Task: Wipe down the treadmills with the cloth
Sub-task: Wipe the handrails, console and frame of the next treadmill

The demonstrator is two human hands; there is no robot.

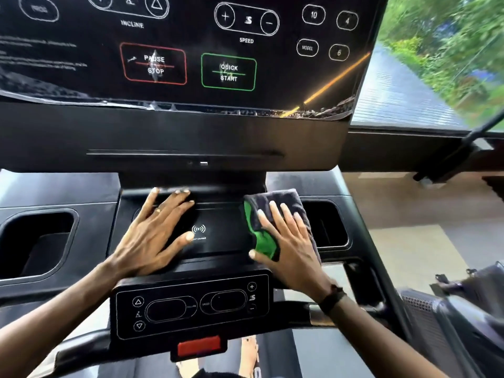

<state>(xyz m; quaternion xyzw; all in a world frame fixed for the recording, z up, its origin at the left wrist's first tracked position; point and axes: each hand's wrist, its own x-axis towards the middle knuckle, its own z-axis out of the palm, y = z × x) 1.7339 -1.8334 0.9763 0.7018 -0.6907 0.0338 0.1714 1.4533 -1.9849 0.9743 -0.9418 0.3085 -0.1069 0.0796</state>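
A person's right hand [286, 241], fingers straight and slightly spread, presses a grey-and-green cloth [275, 214] onto the right side of a treadmill console's charging pad [218, 233]. The left hand [155, 233] rests flat on the pad's left side, fingers splayed.

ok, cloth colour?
Dark grey with a bright green patch on its left part, pressed under the right hand. The cloth shows in the head view.
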